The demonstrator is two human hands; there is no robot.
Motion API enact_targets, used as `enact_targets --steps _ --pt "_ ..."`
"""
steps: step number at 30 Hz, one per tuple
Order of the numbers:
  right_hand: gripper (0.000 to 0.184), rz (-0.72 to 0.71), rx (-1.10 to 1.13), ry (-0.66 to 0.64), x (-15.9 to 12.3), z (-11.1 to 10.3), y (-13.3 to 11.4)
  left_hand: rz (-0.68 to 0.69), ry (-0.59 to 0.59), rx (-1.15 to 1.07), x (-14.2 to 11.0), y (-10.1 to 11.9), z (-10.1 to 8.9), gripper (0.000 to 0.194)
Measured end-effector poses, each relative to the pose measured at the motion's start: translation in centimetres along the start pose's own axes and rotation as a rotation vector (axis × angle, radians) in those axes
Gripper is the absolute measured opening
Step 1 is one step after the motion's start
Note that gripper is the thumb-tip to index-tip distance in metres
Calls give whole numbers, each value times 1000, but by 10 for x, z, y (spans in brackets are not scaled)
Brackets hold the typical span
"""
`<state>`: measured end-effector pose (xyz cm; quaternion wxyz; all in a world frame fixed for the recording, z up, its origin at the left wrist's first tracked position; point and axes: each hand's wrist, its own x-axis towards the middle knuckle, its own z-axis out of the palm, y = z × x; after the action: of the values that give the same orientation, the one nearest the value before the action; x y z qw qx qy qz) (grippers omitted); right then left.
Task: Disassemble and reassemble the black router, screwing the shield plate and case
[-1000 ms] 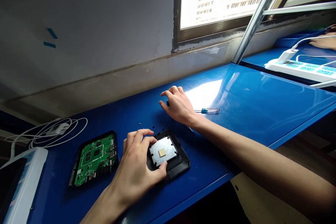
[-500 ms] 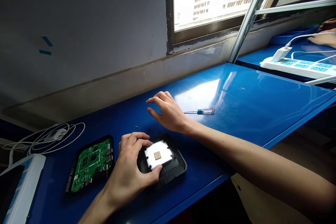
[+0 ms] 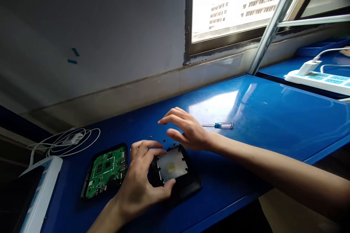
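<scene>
My left hand (image 3: 143,180) curves over a black plastic cover (image 3: 194,184), thumb and fingers closed at opposite edges of a square metal plate (image 3: 177,164) lying in it. The plate is silvery grey, with a small yellowish pad (image 3: 171,168) in its middle. Over the table beyond the cover hovers my right hand (image 3: 188,127), palm down, fingers apart and holding nothing. Several tiny dark screws, one of them a loose screw (image 3: 150,137), lie below its fingertips. Left of my left hand sits a green circuit board (image 3: 108,169) in a black housing.
A screwdriver (image 3: 222,125) with a clear and blue handle lies behind my right hand. At left are a coiled white cable (image 3: 90,142) and a white power strip (image 3: 50,174). Another power strip (image 3: 325,80) stands at far right, near a metal post (image 3: 269,38).
My right hand has come down nearer the screws. The plate has gone from bright white to dull grey. My left hand keeps its hold while the whole view has shifted slightly.
</scene>
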<state>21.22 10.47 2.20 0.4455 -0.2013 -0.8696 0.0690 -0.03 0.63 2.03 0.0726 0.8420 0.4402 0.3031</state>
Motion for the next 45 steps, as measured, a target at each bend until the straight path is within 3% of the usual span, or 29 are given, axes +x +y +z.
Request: enact_targets --steps 3,9,18,27,33,45 --pt "78 -59 113 -78 -10 -11 -1 86 89 60 0 -2 -3 46" --pt "97 -27 65 -256 -17 -13 -6 148 205 201 3 -11 -12 46" --pt "60 -77 -39 -221 -12 -12 -16 158 220 263 4 -11 -18 43" --pt "54 -35 4 -226 -15 -7 -19 168 208 283 4 -12 -14 41" --pt "47 -71 -40 -160 -17 -4 -15 143 222 290 3 -17 -11 34" --pt "52 -101 -125 -139 -16 -5 -13 130 194 345 4 -24 -11 43"
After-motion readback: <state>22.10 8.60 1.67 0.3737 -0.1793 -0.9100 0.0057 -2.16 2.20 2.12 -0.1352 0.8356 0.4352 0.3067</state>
